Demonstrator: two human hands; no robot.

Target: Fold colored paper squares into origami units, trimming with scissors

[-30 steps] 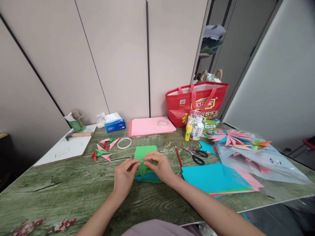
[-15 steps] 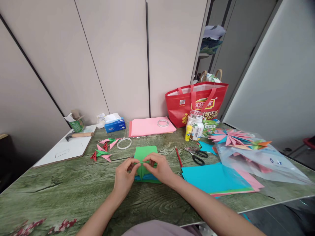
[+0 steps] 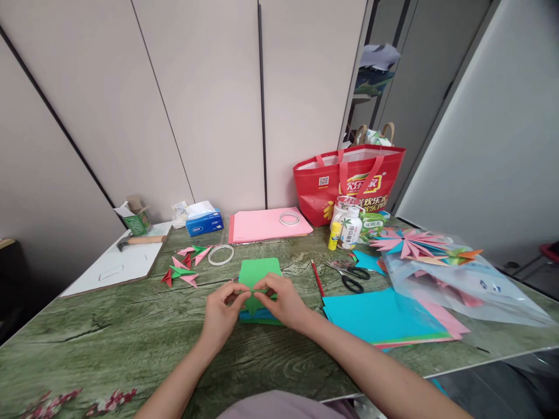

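Green folded paper [image 3: 253, 306] is over the paper stack's [image 3: 259, 270] near part — left hand [image 3: 218, 317] and right hand [image 3: 286, 304] pinching its upper edge, thumbs against fingers — edge presented as a thin ridge (crease details unclear).

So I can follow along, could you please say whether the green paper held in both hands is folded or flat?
Folded: the held green paper narrows downward to a creased point.
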